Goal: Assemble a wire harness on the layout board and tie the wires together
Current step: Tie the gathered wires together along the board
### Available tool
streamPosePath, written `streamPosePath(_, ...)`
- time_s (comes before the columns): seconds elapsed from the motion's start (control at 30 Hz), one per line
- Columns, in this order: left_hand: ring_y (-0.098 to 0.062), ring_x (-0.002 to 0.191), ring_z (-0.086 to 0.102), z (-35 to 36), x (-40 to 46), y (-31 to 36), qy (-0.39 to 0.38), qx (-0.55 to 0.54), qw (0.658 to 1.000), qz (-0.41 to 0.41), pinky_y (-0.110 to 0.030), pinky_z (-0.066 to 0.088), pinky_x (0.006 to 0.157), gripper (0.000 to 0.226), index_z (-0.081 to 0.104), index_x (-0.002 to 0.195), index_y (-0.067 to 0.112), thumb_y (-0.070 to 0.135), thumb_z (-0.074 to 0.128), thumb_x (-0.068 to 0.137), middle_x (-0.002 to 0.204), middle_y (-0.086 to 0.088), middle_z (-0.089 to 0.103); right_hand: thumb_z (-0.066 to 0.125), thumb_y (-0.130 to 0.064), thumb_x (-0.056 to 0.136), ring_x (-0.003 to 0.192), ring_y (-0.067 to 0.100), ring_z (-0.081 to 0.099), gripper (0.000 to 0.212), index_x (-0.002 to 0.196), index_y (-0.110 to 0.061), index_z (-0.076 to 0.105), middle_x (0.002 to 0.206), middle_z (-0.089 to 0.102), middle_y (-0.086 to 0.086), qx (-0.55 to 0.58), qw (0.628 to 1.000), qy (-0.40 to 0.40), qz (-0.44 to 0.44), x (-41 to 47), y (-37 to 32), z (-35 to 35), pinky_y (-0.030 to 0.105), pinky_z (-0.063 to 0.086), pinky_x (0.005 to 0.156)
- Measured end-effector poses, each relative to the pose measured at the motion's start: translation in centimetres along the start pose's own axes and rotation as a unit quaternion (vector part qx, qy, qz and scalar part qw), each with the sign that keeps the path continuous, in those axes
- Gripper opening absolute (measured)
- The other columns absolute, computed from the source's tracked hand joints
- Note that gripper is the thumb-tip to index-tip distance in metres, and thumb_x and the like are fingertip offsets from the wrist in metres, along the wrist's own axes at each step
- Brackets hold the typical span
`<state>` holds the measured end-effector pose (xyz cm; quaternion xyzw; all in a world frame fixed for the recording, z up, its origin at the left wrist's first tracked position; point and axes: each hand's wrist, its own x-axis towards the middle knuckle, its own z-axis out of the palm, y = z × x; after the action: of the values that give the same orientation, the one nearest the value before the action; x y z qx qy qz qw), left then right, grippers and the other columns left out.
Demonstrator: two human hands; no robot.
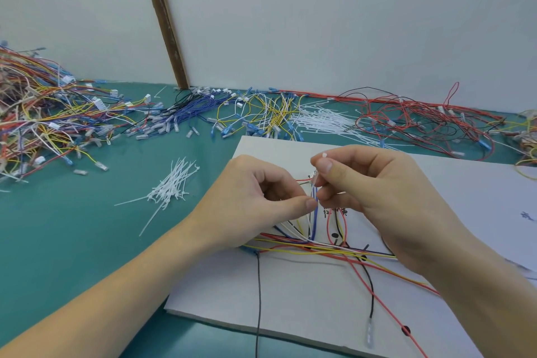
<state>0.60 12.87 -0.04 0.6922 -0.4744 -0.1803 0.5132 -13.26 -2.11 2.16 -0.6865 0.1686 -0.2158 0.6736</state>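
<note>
While a big tangled heap of finished wire bundles (37,113) lies at the far left of the green table (72,241), a small pile of white cable ties (171,186) rests just to the right of it, nearer to the person. Behind, along the wall, there are loose blue wires (191,107), then yellow wires (270,113), then a second, larger spread of white ties (328,122). The white layout board (290,299) lies in front of the person, and the harness wires (316,247) in red, yellow, blue, white and black are spread across it, with black dots and some handwriting on the board under them. The left hand (261,200) is above the left part of the board; its fingers are curled, and the thumb and forefinger pinch the wires where they rise up together as a thin bunch. Just beside it, the right hand (374,195) is held a little higher; its thumb and forefinger pinch a white cable tie (323,156), of which the tip shows above the thumb nail, at the top of the same bunch. The two hands nearly touch there. One black wire (258,299) runs down off the near edge of the board, and another ends in a clear terminal (369,334) on the board. At the far right, a loose mass of red and black wires (421,122) lies along the wall.
</note>
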Motion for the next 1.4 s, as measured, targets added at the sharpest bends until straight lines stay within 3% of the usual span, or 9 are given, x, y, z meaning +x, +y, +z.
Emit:
streamPosePath(0.27, -0.005, 0.058, 0.055, 0.2, 0.0, -0.5, -0.022, 0.013, 1.000, -0.002, -0.026, 0.046, 0.056, 0.011, 0.081, 0.078, 0.029, 0.038, 0.083, 0.084, 0.066, 0.004, 0.072, 0.071, -0.007, 0.095, 0.061, 0.014, 0.070, 0.008, 0.090, -0.011, 0.076, 0.077, 0.076, 0.009, -0.084, 0.996, 0.028, -0.022, 1.2, 0.1, -0.3, 0.023, 0.058, 0.060)
streamPosePath(0.5, -0.001, 0.055, 0.050, 0.7, -0.2, -1.0, -0.010, 0.059, 0.998, 0.019, -0.019, 0.041, 0.051, 0.018, 0.082, 0.083, 0.036, 0.053, 0.076, 0.081, 0.065, 0.004, 0.071, 0.071, -0.003, 0.094, 0.062, 0.014, 0.070, 0.006, 0.091, -0.007, 0.075, 0.081, 0.075, 0.016, -0.062, 0.998, 0.022, -0.009, 0.9, 0.2, -1.1, 0.023, 0.057, 0.060)
streamPosePath(0.73, 0.002, 0.055, 0.053, 0.9, -0.3, -1.1, -0.012, 0.066, 0.997, 0.022, -0.015, 0.043, 0.052, 0.019, 0.081, 0.082, 0.034, 0.052, 0.074, 0.082, 0.066, 0.009, 0.072, 0.071, -0.001, 0.093, 0.063, 0.015, 0.071, 0.009, 0.090, -0.008, 0.074, 0.075, 0.074, 0.006, -0.043, 0.999, 0.019, -0.017, 0.8, 0.7, -1.3, 0.022, 0.056, 0.060)
streamPosePath(1.0, -0.007, 0.054, 0.054, 0.9, -0.3, -0.9, 0.025, 0.095, 0.995, 0.035, -0.020, 0.043, 0.051, 0.023, 0.080, 0.083, 0.031, 0.053, 0.072, 0.086, 0.066, 0.008, 0.071, 0.070, 0.003, 0.092, 0.065, 0.016, 0.072, 0.009, 0.090, -0.006, 0.073, 0.078, 0.075, 0.012, -0.053, 0.997, 0.035, -0.040, 0.7, 1.1, -1.5, 0.029, 0.062, 0.066)
streamPosePath(1.13, -0.001, 0.051, 0.047, -0.1, 0.0, -0.3, 0.075, 0.122, 0.989, 0.048, -0.010, 0.035, 0.050, 0.015, 0.078, 0.078, 0.028, 0.036, 0.077, 0.090, 0.062, 0.013, 0.066, 0.072, 0.003, 0.090, 0.066, 0.017, 0.073, 0.012, 0.088, -0.008, 0.074, 0.078, 0.076, 0.010, -0.059, 0.996, 0.052, -0.050, 0.7, 1.3, -1.5, 0.033, 0.063, 0.068)
streamPosePath(1.27, -0.002, 0.050, 0.048, -0.5, -0.1, 0.1, 0.075, 0.147, 0.985, 0.052, -0.004, 0.032, 0.051, 0.014, 0.078, 0.076, 0.024, 0.022, 0.080, 0.090, 0.060, 0.019, 0.064, 0.073, 0.003, 0.089, 0.070, 0.023, 0.075, 0.016, 0.087, -0.012, 0.075, 0.074, 0.076, 0.007, -0.103, 0.991, 0.054, -0.067, 0.7, 1.6, -1.1, 0.046, 0.065, 0.074)
streamPosePath(1.4, -0.004, 0.057, 0.050, -1.2, 0.0, 0.2, 0.032, 0.175, 0.983, 0.034, -0.007, 0.035, 0.055, 0.013, 0.078, 0.075, 0.025, 0.025, 0.077, 0.088, 0.063, 0.016, 0.066, 0.075, -0.002, 0.089, 0.070, 0.021, 0.076, 0.018, 0.085, -0.019, 0.076, 0.074, 0.076, 0.003, -0.137, 0.985, 0.066, -0.084, 0.7, 1.5, -0.9, 0.055, 0.062, 0.073)
